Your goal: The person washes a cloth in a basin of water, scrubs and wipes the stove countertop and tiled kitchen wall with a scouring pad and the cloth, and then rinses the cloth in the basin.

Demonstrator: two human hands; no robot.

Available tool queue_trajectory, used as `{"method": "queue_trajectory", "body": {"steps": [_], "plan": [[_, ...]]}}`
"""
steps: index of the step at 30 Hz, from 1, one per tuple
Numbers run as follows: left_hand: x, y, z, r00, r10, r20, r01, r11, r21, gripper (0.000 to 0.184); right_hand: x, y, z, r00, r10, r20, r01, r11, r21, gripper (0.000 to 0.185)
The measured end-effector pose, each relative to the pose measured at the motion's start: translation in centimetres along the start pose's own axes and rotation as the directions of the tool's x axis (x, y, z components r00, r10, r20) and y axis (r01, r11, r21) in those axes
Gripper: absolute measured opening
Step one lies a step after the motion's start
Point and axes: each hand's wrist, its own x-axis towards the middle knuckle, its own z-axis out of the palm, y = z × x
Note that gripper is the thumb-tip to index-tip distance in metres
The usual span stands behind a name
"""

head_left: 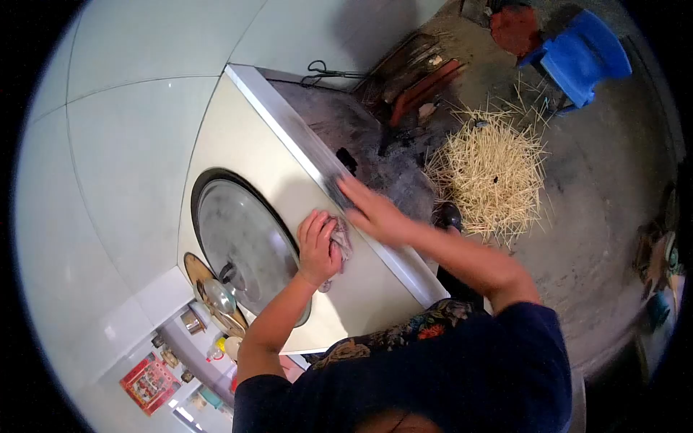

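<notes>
While the left hand point(316, 244) presses a crumpled cloth point(341, 242) onto the cream surface point(361, 310), one large round lid point(249, 231) lies just beside it, taking up much of the room there. One round board point(195, 268) with one smaller glass lid point(219, 296) sits past the large lid, near the wall. Beyond the surface's pale edge strip point(271, 108) are one heap of straw point(498, 173) on the floor, one blue chair point(588, 58) and one pair of tongs point(328, 73).

Both forearms reach forward from the body, the left elbow bent and the right forearm angled inward across the edge strip. The left grip is closed over the one cloth, fingers curled; the right hand point(372, 213) is slightly blurred, empty, its fingers extended along the edge strip and its thumb apart.
</notes>
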Motion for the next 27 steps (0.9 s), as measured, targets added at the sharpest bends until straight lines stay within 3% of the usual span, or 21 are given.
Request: {"method": "queue_trajectory", "body": {"steps": [3,5,10,12,15,19,22,25,27], "plan": [[0.1,-0.1,0.1,1.000,0.006,0.006,-0.006,1.000,-0.017,0.048,-10.4,-2.8,-1.3,0.990,0.120,0.078,-0.121,0.993,0.014,0.063],[0.1,-0.1,0.2,1.000,0.000,0.006,0.000,1.000,-0.009,0.046,-9.4,-2.6,-0.9,0.989,0.134,0.062,-0.132,0.991,-0.035,0.063],[-0.2,0.2,0.4,1.000,0.005,-0.014,-0.004,1.000,0.031,0.045,8.5,1.8,2.5,0.981,-0.058,-0.187,0.060,0.998,0.002,0.057],[-0.1,0.5,0.3,1.000,0.005,-0.014,-0.005,0.999,0.050,0.045,13.6,1.6,2.6,0.976,0.009,-0.217,0.001,0.999,0.046,0.056],[-0.3,0.6,0.5,1.000,0.015,-0.009,-0.014,0.997,0.075,0.046,10.1,1.3,2.5,0.978,0.020,-0.206,-0.011,0.999,0.048,0.058],[0.0,0.6,0.5,0.999,0.028,-0.021,-0.027,0.997,0.068,0.047,-8.1,-1.2,0.7,0.997,0.077,-0.024,-0.078,0.996,-0.050,0.072],[0.0,0.5,0.5,0.999,0.024,-0.022,-0.023,0.999,0.048,0.047,-19.4,-3.9,-0.7,0.964,0.248,0.094,-0.248,0.969,-0.016,0.075],[-0.1,0.5,0.6,1.000,0.011,-0.005,-0.011,0.998,0.065,0.047,-20.1,-4.0,-0.7,0.944,0.315,0.095,-0.315,0.949,-0.012,0.076],[-0.2,0.3,0.8,1.000,0.011,-0.011,-0.011,0.998,0.054,0.047,-14.1,-1.7,0.0,0.975,0.216,0.061,-0.214,0.976,-0.027,0.074]]}}
